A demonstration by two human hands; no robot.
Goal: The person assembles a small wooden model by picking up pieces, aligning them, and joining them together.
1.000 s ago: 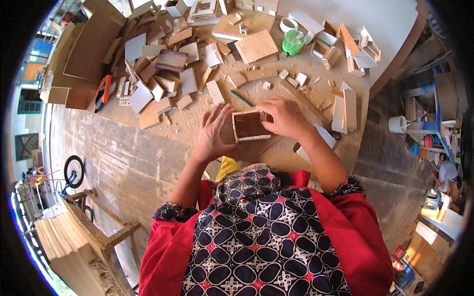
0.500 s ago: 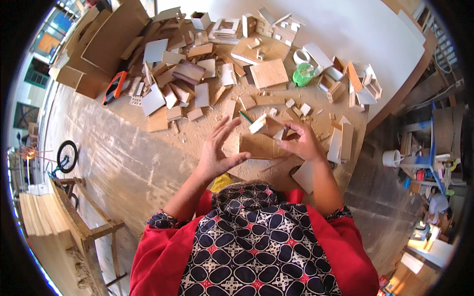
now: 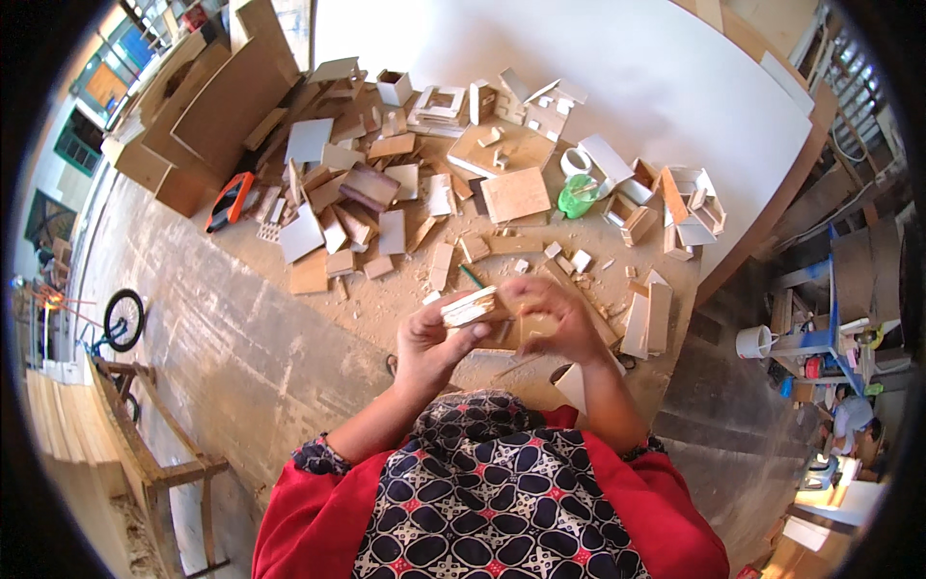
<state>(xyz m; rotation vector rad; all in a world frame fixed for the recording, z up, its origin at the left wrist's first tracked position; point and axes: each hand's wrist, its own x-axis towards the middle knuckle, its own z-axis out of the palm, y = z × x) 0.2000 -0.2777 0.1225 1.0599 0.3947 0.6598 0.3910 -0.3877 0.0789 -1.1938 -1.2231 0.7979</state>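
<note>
A small wooden block [image 3: 470, 307] with a pale, rough edge is held up in my left hand [image 3: 427, 345], thumb below and fingers closed round it. Just right of it, my right hand [image 3: 569, 333] is raised with curled fingers. Motion smears those fingertips, so whether they hold anything is unclear. Beneath both hands lies a flat wooden piece [image 3: 499, 336], partly covered by them. A thin green stick like a pencil [image 3: 471, 276] points out from behind the block.
Wood offcuts [image 3: 367, 188] are heaped across the far left of the worktable. An orange-and-black tool [image 3: 230, 201] lies at its left edge. A green plastic container [image 3: 578, 196] and a white roll [image 3: 576, 162] stand far right. Sawdust and small chips surround the hands.
My left hand, open and without anything before, has closed round the wooden block, which was beside my right hand. My right hand has moved slightly lower and left. The whole view has shifted a little.
</note>
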